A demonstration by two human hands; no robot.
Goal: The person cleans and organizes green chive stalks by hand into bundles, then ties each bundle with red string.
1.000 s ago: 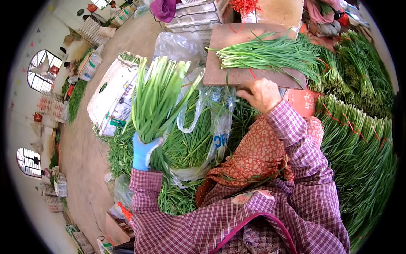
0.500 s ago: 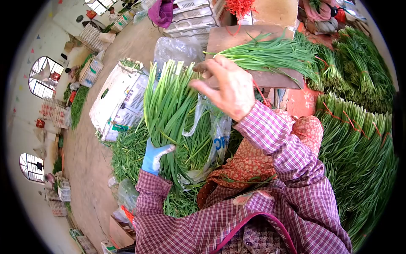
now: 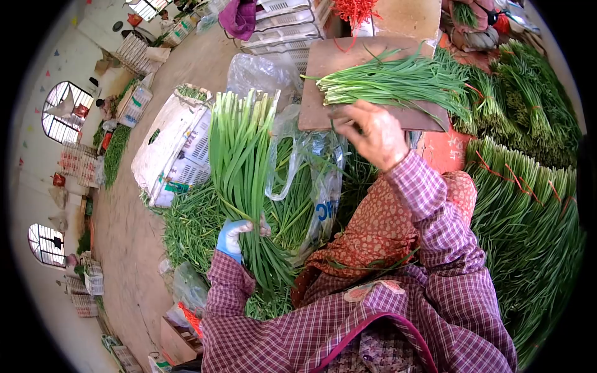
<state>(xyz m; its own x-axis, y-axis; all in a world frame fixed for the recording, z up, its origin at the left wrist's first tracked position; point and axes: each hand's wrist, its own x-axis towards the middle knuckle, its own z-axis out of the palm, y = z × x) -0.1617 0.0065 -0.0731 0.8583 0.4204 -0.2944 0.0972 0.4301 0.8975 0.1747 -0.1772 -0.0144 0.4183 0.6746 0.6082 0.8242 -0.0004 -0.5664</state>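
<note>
In my left hand, which wears a blue and white glove, is a thick bunch of garlic chives. Its fingers wrap round the leafy lower part, and the pale cut ends point away from me. My bare right hand hovers at the near edge of a brown board, apart from the bunch. Its fingers are loosely curled and a little blurred, with nothing visible in them. On the board lies a loose pile of chives. A clear plastic bag hangs open beside the held bunch.
Loose green leaves are heaped below my left hand. Tied chive bundles stand in rows on my right. A white crate sits on the left, stacked crates behind, and red ties hang near the board.
My right hand has moved away from the top of the held bunch, rightward and slightly toward me, to the board's near edge. The bunch stays in my left hand, now more upright.
</note>
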